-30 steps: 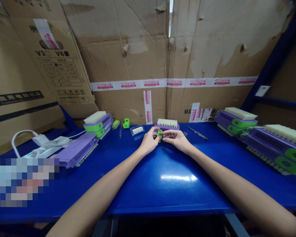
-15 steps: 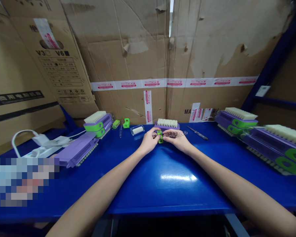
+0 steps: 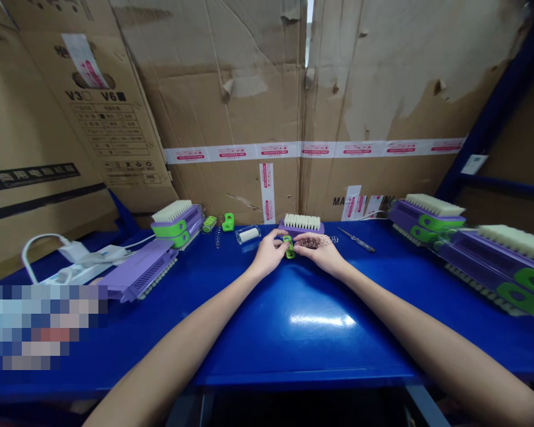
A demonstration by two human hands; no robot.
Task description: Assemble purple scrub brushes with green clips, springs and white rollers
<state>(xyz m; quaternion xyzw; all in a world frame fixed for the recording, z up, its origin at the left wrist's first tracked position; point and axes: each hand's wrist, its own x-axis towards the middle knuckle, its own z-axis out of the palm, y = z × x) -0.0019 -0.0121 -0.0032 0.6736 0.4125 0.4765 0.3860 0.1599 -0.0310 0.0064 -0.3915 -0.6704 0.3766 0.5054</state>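
Near the back of the blue table, my left hand (image 3: 270, 251) pinches a small green plastic part (image 3: 289, 247) with a hole in it. My right hand (image 3: 323, 252) faces it from the right, fingers closed, with its fingertips close to or touching the green part. A thin coil spring (image 3: 329, 239) lies along the right hand's fingers and sticks out past them, held in that hand. Directly behind both hands sits a purple brush (image 3: 301, 223), its white bristles facing up and its lower part hidden.
A screwdriver (image 3: 356, 239) lies to the right. Left of my hands are a clear case with a white roll (image 3: 248, 235), another spring (image 3: 218, 236) and a green part (image 3: 228, 222). Purple brushes (image 3: 429, 219) are stacked at right and left, with a power strip (image 3: 86, 265) far left.
The green part has turned slightly between my fingers so that its holed face shows more. Both hands stay in nearly the same place.
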